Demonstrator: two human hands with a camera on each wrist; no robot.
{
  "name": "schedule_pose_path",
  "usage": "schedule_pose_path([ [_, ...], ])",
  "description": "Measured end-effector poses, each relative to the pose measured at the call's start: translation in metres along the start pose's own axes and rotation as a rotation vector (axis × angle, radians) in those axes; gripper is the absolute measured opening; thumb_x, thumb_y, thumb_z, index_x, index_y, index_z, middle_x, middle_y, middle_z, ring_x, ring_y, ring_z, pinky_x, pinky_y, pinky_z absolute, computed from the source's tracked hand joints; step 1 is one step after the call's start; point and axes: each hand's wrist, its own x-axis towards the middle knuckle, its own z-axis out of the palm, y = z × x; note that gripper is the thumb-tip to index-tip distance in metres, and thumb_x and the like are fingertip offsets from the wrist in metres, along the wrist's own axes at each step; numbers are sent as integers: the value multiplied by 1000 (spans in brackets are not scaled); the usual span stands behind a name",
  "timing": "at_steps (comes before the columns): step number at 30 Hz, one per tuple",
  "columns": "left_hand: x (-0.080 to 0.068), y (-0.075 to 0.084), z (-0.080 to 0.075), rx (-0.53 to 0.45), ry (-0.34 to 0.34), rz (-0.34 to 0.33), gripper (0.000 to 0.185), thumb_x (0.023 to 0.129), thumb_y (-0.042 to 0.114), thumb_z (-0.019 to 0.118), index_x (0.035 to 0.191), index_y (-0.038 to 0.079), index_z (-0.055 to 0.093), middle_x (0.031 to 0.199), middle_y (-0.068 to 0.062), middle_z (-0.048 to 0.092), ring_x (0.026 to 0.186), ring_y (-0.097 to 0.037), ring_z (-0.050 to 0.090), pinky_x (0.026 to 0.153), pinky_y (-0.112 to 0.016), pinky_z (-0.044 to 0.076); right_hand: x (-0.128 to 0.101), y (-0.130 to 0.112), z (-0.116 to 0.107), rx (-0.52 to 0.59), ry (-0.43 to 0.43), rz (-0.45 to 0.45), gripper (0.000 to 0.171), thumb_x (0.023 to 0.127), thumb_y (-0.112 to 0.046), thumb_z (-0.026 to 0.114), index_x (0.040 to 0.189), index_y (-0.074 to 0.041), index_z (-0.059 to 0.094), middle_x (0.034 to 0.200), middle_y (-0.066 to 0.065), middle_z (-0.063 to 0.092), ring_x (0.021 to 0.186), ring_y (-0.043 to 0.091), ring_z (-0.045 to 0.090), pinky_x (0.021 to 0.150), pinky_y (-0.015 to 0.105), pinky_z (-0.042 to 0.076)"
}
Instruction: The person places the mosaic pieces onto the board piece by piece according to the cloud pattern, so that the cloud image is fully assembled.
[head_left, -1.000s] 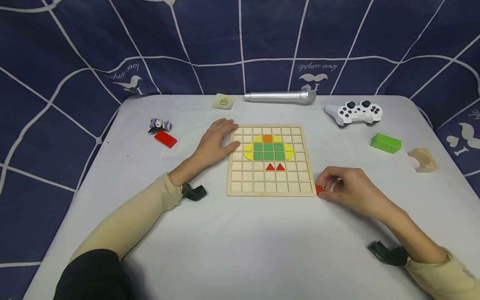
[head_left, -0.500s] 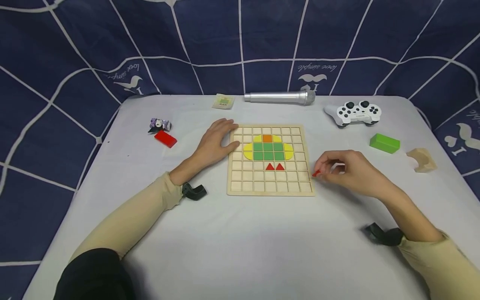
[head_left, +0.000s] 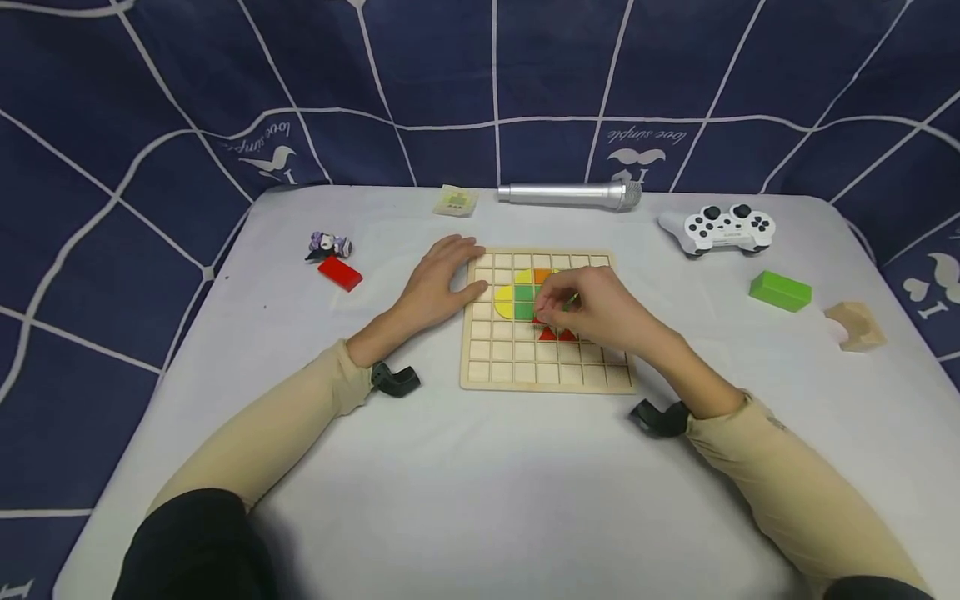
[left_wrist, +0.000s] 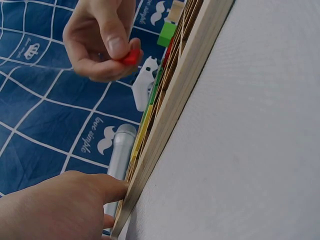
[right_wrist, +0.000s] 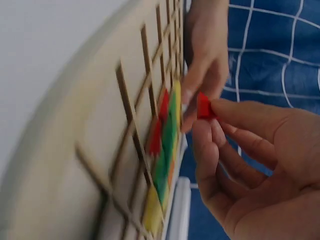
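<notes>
A wooden grid board (head_left: pixel 498 371) lies flat on the white table. My left hand (head_left: pixel 433 287) rests with extended fingers along its left edge, thumb on the rim, as the left wrist view (left_wrist: pixel 65 202) also shows. Over the middle of the board, my right hand (head_left: pixel 603 310) pinches a small red triangular tile (right_wrist: pixel 204 107) between thumb and fingers, raised above the grid. Green square tiles (head_left: pixel 524 310) sit in the cells, with yellow rounded tiles (head_left: pixel 504 302) around them and an orange tile (head_left: pixel 542 274) at the top. Two red triangle tiles (head_left: pixel 548 335) lie just below; my right hand covers part of the pattern.
Behind the board are a small patterned card (head_left: pixel 455 201) and a silver microphone (head_left: pixel 566 195). To the right stand a white game controller (head_left: pixel 723 229), a green block (head_left: pixel 781 291) and a wooden arch block (head_left: pixel 855 326). A figurine (head_left: pixel 327 246) and red block (head_left: pixel 340 273) lie left.
My right hand has lifted the red triangle tile from beside the board's right edge and carried it left over the pattern. My left hand stays at the board's left edge.
</notes>
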Motion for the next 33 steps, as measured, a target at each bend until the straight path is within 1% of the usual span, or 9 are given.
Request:
schedule_pose_path([
  [6, 2, 2, -1, 9, 0, 10, 57, 100, 32, 70, 151, 10, 56, 166, -11, 44, 160, -28, 26, 131, -49, 22, 8, -7, 20, -32, 12, 8, 5, 92, -10, 82, 94, -13, 80, 88, -5, 76, 80, 11, 67, 73, 28, 56],
  [11, 3, 3, -2, 12, -10, 6, 57, 100, 32, 70, 151, 10, 56, 166, -11, 43, 161, -28, 25, 131, -50, 21, 5, -10, 27, -50, 38, 8, 5, 91, -8, 84, 91, -12, 81, 84, -4, 76, 77, 11, 67, 71, 27, 56],
  [15, 3, 2, -1, 12, -10, 4, 57, 101, 33, 70, 151, 11, 55, 166, -10, 43, 161, -28, 25, 131, -50, 21, 5, -12, 29, -74, 56, -20, 3, 90, -9, 84, 92, -11, 84, 91, -1, 79, 85, 15, 70, 76, 32, 59],
  [18, 1, 1, -1, 7, -8, 1, 57, 101, 32, 70, 152, 11, 55, 166, -10, 43, 161, -27, 25, 131, -50, 22, 5, -12, 30, -83, 52, -37, 6, 90, -9, 85, 95, -12, 85, 96, 0, 80, 93, 17, 72, 82, 35, 60],
  [20, 1, 1, -2, 3, -7, 2, 57, 101, 32, 70, 151, 11, 55, 166, -10, 43, 161, -28, 25, 131, -50, 22, 5, -11, 31, -77, 48, -42, 7, 89, -9, 85, 96, -12, 85, 97, 0, 80, 94, 17, 73, 83, 35, 61],
  [25, 0, 2, -4, -11, -6, 3, 57, 101, 33, 69, 151, 10, 56, 167, -11, 42, 161, -27, 25, 131, -51, 22, 5, -11, 33, -56, 50, -44, 8, 89, -5, 85, 96, -10, 85, 96, 1, 77, 92, 17, 70, 80, 33, 59],
  [28, 0, 1, -4, -44, 15, 0, 56, 99, 35, 72, 149, 12, 59, 167, -10, 42, 161, -26, 24, 131, -51, 22, 5, -12, 34, -53, 56, -34, 9, 89, -4, 84, 95, -10, 85, 96, 2, 74, 91, 17, 67, 77, 31, 57],
  [30, 1, 1, -3, -73, 31, 21, 55, 97, 37, 75, 146, 15, 63, 167, -9, 42, 161, -24, 24, 130, -52, 23, 5, -11, 34, -57, 57, -34, 9, 89, -4, 84, 96, -10, 85, 96, 2, 73, 89, 16, 66, 76, 31, 55],
  [33, 2, 1, 0, -124, 29, 95, 54, 92, 41, 82, 140, 19, 70, 166, -4, 44, 161, -20, 24, 129, -54, 24, 3, -9, 26, -77, 67, -34, 11, 90, -5, 83, 99, -11, 84, 98, 1, 75, 87, 17, 65, 76, 33, 54],
])
